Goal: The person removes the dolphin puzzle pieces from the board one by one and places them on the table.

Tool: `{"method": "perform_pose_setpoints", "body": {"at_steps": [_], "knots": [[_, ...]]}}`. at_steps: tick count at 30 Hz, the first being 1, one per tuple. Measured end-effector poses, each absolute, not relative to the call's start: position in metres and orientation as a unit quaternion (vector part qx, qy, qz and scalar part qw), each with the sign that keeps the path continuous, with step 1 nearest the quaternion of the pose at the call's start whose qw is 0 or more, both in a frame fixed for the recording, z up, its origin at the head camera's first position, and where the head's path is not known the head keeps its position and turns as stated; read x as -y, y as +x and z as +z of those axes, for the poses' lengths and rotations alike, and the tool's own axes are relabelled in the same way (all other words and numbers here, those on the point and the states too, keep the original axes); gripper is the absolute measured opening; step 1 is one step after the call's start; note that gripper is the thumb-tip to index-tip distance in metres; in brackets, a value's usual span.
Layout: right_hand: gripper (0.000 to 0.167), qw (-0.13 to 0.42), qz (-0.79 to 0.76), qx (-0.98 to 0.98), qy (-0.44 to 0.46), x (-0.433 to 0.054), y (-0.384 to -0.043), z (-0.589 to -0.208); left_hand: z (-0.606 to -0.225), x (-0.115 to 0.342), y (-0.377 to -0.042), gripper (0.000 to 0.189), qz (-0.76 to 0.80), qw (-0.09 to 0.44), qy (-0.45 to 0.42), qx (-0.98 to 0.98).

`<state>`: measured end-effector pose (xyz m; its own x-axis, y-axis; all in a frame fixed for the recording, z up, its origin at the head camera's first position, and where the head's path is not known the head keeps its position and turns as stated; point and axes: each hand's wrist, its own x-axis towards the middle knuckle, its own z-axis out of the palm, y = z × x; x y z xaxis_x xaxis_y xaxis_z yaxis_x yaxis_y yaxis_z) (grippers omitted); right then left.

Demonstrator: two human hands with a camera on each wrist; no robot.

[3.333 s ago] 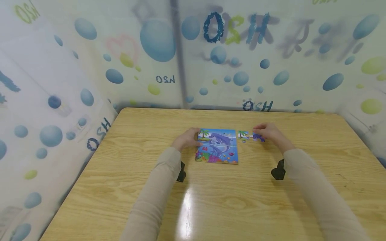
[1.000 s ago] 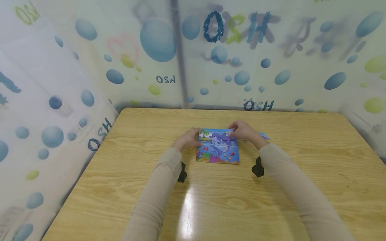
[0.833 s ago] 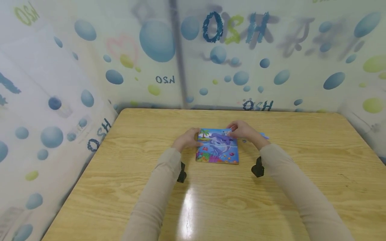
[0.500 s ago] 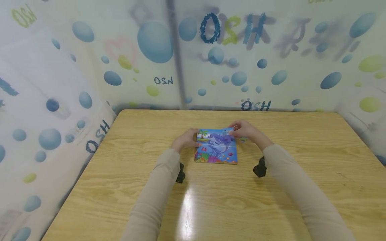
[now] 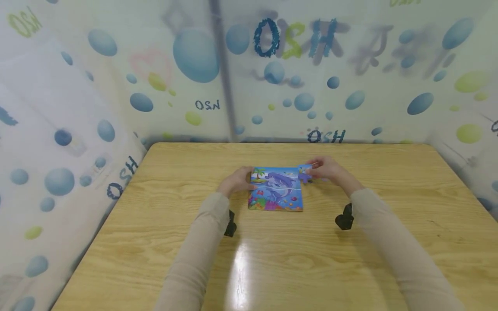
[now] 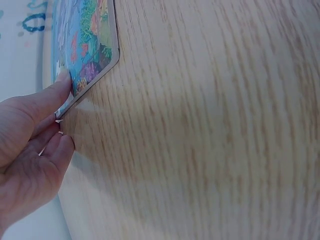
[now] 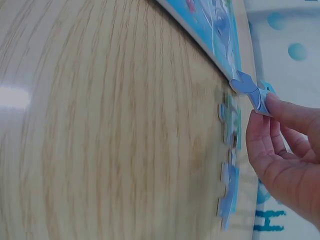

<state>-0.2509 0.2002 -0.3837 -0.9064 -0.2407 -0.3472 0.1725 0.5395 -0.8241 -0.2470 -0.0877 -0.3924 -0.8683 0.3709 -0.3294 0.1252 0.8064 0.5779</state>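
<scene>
A square puzzle board with a dolphin and sea picture lies flat on the wooden table. My left hand grips its left edge; in the left wrist view the thumb lies on top and the other fingers curl at the edge. Between the thumb and fingers of my right hand is a blue and purple jigsaw piece, raised at the board's upper right corner. The right wrist view shows the piece tilted, its knobbed end close to the board's corner.
Loose jigsaw pieces lie on the table right of the board, mostly hidden under my right hand in the head view. The table ends at the back against a bubble-patterned wall.
My right hand first went from the loose pieces to the board's upper right corner with a piece. Since then it has drawn the piece rightward off the board. The left hand stays put.
</scene>
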Motion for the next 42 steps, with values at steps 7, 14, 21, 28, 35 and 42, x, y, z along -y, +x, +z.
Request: {"method": "perform_pose_setpoints", "body": {"at_steps": [7, 14, 21, 28, 35, 42], "knots": [[0.049, 0.199, -0.472, -0.859, -0.009, -0.226, -0.245, -0.384, -0.393, 0.089, -0.246, 0.069, 0.278, 0.227, 0.129, -0.924], [0.053, 0.192, -0.488, -0.851, 0.012, -0.250, -0.240, -0.386, -0.392, 0.089, -0.245, 0.069, 0.277, 0.230, 0.124, -0.925], [0.058, 0.186, -0.510, -0.839, 0.038, -0.272, -0.236, -0.385, -0.392, 0.089, -0.245, 0.069, 0.278, 0.230, 0.126, -0.924], [0.060, 0.170, -0.516, -0.837, 0.068, -0.292, -0.231, -0.388, -0.393, 0.089, -0.246, 0.069, 0.282, 0.227, 0.130, -0.923], [0.065, 0.174, -0.521, -0.830, 0.094, -0.309, -0.228, -0.393, -0.392, 0.089, -0.246, 0.069, 0.284, 0.229, 0.127, -0.922], [0.056, 0.165, -0.478, -0.857, 0.096, -0.311, -0.228, -0.395, -0.393, 0.090, -0.245, 0.069, 0.283, 0.226, 0.131, -0.923]]}}
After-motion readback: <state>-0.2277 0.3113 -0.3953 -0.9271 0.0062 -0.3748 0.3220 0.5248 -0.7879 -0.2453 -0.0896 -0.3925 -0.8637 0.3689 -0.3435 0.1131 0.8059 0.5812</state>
